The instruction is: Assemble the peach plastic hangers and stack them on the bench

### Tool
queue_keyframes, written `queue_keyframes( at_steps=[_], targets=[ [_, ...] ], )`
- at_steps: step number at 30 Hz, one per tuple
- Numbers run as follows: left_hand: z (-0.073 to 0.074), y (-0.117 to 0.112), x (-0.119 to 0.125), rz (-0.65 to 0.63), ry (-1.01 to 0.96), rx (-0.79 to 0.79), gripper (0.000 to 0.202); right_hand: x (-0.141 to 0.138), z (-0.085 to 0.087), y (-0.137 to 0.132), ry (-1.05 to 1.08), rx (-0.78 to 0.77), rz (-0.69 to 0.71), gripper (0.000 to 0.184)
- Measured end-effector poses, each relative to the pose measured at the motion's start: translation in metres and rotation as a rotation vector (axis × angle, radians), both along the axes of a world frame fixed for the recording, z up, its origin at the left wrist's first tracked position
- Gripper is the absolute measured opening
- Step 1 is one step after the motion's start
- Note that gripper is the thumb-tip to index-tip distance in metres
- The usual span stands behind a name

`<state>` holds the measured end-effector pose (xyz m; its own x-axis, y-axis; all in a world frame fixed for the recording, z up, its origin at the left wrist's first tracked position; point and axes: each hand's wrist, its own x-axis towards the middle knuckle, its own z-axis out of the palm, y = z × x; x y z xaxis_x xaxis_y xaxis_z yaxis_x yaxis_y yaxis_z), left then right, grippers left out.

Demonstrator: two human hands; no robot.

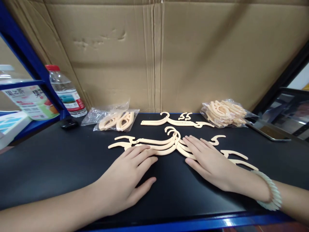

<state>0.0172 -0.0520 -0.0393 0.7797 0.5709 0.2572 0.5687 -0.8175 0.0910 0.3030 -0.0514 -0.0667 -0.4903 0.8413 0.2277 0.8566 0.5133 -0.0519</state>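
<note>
Both of my hands lie flat on a black table top [60, 161]. My left hand [125, 180] has its fingers stretched out, the fingertips touching the left arm of a stack of cream plastic hangers [166, 143]. My right hand [207, 161], a pale beaded bracelet [271, 191] on its wrist, rests open over the right arms of the same stack. A single hanger [176, 121] lies farther back, with small loose hooks [185, 116] beside it.
A clear bag of hangers [225, 112] sits at the back right, and flatter bags with cream parts [118, 120] at the back left. A water bottle [65, 91] and a drinks carton [31, 100] stand by a blue shelf post. Cardboard [154, 54] forms the back wall. A tablet [272, 132] lies at the right.
</note>
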Motion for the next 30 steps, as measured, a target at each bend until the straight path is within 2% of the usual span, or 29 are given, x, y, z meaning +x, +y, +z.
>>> queue_keyframes(
  at_steps=[7,14,18,23,30],
  targets=[
    [-0.001,0.007,-0.003,0.009,-0.018,-0.124,0.048,0.016,0.006,0.018,-0.081,-0.077,0.106,0.055],
    [-0.003,0.017,-0.005,0.001,0.022,-0.141,0.052,0.034,0.007,0.042,-0.032,-0.113,0.198,0.054],
    [-0.009,0.022,-0.007,-0.021,-0.03,-0.131,0.053,0.038,0.004,0.048,-0.022,-0.086,0.201,0.053],
    [-0.015,0.019,-0.006,0.025,-0.072,-0.11,0.051,0.035,0.003,0.049,-0.021,-0.049,0.194,0.053],
    [-0.011,0.02,-0.006,0.001,-0.093,-0.116,0.048,0.03,0.007,0.046,0.0,0.056,0.212,0.047]
  ],
)
